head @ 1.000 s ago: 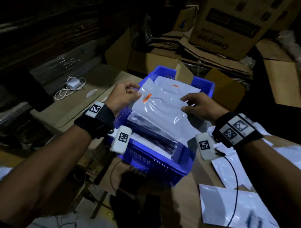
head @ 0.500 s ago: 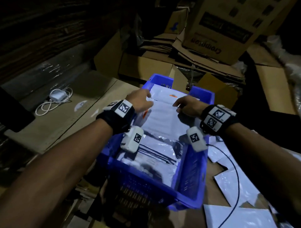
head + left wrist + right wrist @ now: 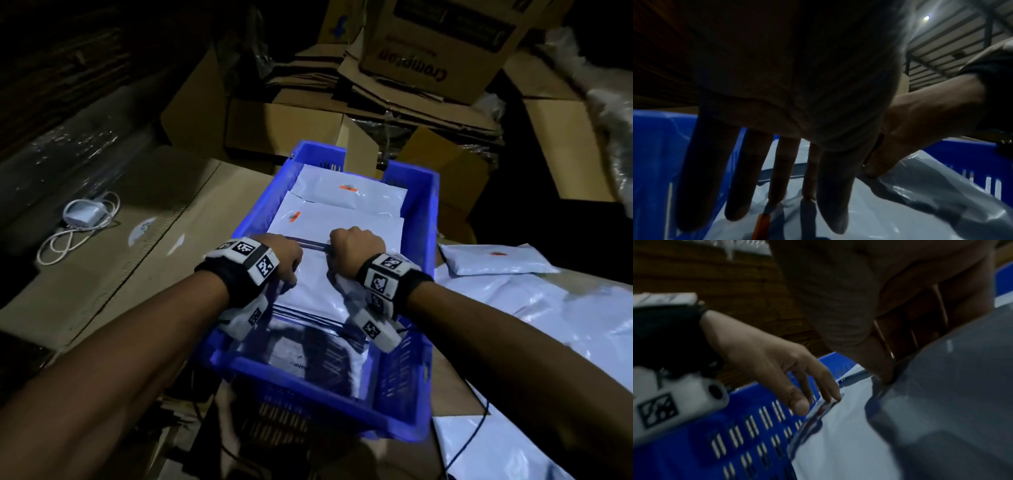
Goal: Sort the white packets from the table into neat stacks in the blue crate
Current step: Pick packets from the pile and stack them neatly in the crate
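Left hand (image 3: 281, 257): inside the blue crate (image 3: 419, 246), fingers (image 3: 777, 175) straight and spread, tips pressing down on the top white packet (image 3: 318, 294). Nothing gripped; the hand lies flat and relaxed.

Right hand (image 3: 356, 251): at 3 o'clock of the left hand, just beside it, also in the crate. Its fingers (image 3: 920, 324) are curled under and the thumb (image 3: 877, 363) bears on a grey fold of packet film (image 3: 953, 402); it holds the right edge of the same top packet. Whether the grip goes fully round the edge cannot be told from the head view.

Top white packet: lies flat on the near stack in the crate, between the two hands, dark stripes showing at its far edge.

Stacked packets (image 3: 346, 195): at 12 o'clock of the hands, overlapping layers in the crate's far half, each with a small orange tag (image 3: 347, 187).

Blue crate: slotted walls, standing on brown cardboard sheeting (image 3: 164, 246); both wrists sit above its near half.

Loose white packets (image 3: 534, 301): on the table at 3 o'clock of the crate, outside it, one thicker packet (image 3: 493, 262) on top of the spread.

White charger with coiled cable (image 3: 80, 219): at 9 o'clock, well apart from the crate.

Cardboard boxes (image 3: 435, 44): piled at 12 o'clock behind the crate, one printed "Crompton".

Wristbands with black-and-white markers (image 3: 253, 260): one on each wrist.
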A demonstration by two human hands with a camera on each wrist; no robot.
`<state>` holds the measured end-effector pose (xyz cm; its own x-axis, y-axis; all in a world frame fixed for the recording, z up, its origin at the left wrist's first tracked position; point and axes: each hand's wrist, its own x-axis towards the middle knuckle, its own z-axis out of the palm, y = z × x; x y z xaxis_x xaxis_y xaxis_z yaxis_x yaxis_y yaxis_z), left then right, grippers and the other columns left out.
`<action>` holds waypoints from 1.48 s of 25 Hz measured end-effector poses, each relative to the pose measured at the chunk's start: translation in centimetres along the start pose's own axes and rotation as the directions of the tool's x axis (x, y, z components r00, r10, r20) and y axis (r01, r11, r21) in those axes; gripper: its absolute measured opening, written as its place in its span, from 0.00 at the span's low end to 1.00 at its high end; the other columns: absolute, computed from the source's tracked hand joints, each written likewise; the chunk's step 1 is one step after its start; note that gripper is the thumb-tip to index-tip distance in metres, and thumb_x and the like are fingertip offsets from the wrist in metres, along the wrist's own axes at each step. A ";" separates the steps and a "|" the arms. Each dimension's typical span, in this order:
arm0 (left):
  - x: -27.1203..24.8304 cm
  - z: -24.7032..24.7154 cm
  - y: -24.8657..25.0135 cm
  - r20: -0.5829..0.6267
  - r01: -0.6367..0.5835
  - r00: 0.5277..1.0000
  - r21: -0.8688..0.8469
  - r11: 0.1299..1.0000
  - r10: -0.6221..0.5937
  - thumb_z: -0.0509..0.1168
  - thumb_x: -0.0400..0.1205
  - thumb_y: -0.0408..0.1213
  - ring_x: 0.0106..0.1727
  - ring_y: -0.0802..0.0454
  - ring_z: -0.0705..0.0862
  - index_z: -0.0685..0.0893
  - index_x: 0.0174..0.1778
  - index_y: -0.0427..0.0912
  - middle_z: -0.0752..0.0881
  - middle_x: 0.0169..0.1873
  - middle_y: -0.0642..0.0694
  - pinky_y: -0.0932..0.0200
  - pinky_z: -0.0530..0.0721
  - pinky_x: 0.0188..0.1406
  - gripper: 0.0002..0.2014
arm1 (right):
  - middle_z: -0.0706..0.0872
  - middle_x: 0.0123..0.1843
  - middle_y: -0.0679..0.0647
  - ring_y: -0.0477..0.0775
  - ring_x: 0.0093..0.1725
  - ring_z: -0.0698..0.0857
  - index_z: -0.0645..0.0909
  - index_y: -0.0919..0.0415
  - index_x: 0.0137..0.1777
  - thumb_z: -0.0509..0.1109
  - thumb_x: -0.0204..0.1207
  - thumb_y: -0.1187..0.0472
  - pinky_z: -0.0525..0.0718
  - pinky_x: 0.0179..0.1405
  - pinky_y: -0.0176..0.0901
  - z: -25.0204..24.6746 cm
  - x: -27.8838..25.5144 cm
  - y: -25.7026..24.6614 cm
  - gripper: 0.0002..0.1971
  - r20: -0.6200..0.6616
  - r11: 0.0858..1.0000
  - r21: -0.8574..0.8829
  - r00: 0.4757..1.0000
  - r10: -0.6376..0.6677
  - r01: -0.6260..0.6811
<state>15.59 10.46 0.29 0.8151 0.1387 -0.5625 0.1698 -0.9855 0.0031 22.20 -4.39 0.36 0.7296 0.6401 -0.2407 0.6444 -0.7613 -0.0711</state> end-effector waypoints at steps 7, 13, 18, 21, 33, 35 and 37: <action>1.0 2.0 -0.2 0.006 -0.007 1.000 0.072 0.997 0.006 0.72 0.76 0.51 0.59 0.43 0.84 0.83 0.54 0.48 0.86 0.57 0.46 0.55 0.78 0.46 0.15 | 0.84 0.60 0.61 0.65 0.57 0.84 0.78 0.60 0.63 0.65 0.81 0.54 0.74 0.44 0.47 -1.3 -1.9 -1.0 0.14 0.080 0.969 -0.202 0.989 -0.127 0.141; 1.0 3.0 0.2 -0.089 0.043 0.995 0.092 0.995 -0.035 0.71 0.76 0.54 0.63 0.41 0.82 0.81 0.63 0.48 0.81 0.63 0.44 0.50 0.79 0.52 0.22 | 0.86 0.59 0.56 0.62 0.58 0.86 0.80 0.55 0.62 0.67 0.79 0.43 0.76 0.43 0.46 0.1 -2.8 -2.0 0.19 0.229 0.899 -0.333 0.949 -0.216 0.285; 0.5 2.9 0.6 -0.158 0.023 0.987 0.081 0.996 -0.010 0.69 0.79 0.50 0.66 0.39 0.80 0.79 0.64 0.47 0.79 0.65 0.44 0.47 0.78 0.55 0.19 | 0.86 0.57 0.54 0.61 0.56 0.86 0.79 0.54 0.63 0.66 0.79 0.47 0.82 0.46 0.46 1.3 -1.9 -2.4 0.17 0.234 0.892 -0.351 0.949 -0.213 0.286; 0.6 2.7 1.2 -0.160 -0.069 0.984 0.078 0.995 0.081 0.72 0.77 0.47 0.63 0.38 0.80 0.79 0.59 0.46 0.77 0.61 0.43 0.49 0.76 0.47 0.17 | 0.86 0.56 0.53 0.60 0.55 0.86 0.80 0.52 0.62 0.70 0.76 0.46 0.81 0.43 0.45 1.7 -1.5 -2.5 0.18 0.235 0.905 -0.333 0.953 -0.193 0.265; 0.8 2.9 2.4 -0.192 -0.216 0.954 0.100 0.971 0.232 0.73 0.73 0.39 0.59 0.40 0.81 0.77 0.61 0.50 0.76 0.58 0.45 0.52 0.77 0.42 0.21 | 0.86 0.60 0.55 0.62 0.62 0.83 0.77 0.47 0.67 0.68 0.76 0.35 0.81 0.57 0.52 -6.2 -9.5 9.2 0.24 -0.004 0.995 0.057 0.997 0.080 -0.080; 1.1 3.1 3.5 -0.144 -0.254 0.950 0.163 0.953 0.278 0.74 0.74 0.42 0.63 0.40 0.77 0.73 0.68 0.52 0.74 0.61 0.45 0.52 0.73 0.43 0.27 | 0.86 0.61 0.55 0.60 0.61 0.84 0.72 0.49 0.74 0.68 0.77 0.37 0.81 0.56 0.53 -3.9 -12.2 10.9 0.28 -0.023 0.977 0.172 0.991 0.134 -0.129; 1.3 3.8 4.3 -0.144 -0.273 0.941 0.214 0.938 0.307 0.69 0.79 0.41 0.62 0.39 0.77 0.71 0.71 0.54 0.73 0.61 0.44 0.51 0.74 0.42 0.25 | 0.88 0.54 0.53 0.60 0.56 0.85 0.65 0.46 0.78 0.66 0.77 0.37 0.82 0.54 0.55 -1.1 -14.1 11.1 0.32 -0.032 0.941 0.301 0.985 0.171 -0.154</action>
<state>15.25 6.05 -3.55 0.8987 -0.1578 -0.4093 -0.1818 -0.9831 -0.0204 19.37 -21.77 4.01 0.8361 0.5033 -0.2184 0.4253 -0.8460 -0.3215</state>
